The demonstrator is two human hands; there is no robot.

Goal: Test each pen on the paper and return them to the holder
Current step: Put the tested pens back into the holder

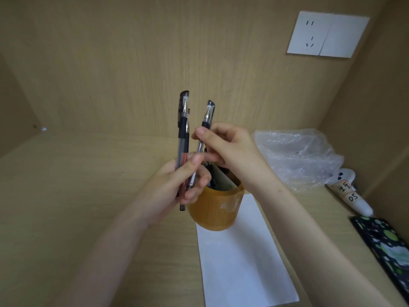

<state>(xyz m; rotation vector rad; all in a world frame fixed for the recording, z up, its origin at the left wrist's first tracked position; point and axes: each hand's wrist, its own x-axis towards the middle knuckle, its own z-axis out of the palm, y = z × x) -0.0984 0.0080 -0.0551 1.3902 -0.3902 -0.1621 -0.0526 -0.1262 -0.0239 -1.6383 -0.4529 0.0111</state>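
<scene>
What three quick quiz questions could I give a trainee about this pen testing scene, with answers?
1. True or false: the holder stands on the paper.
2. The left hand grips: A one pen, B several pens, C the holder.
3. Fill in: the right hand pinches a capped ____.
Key: 1 true; 2 B; 3 pen.

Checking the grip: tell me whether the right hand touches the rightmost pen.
Touching: head view shows the right hand pinching the rightmost pen below its cap.
</scene>
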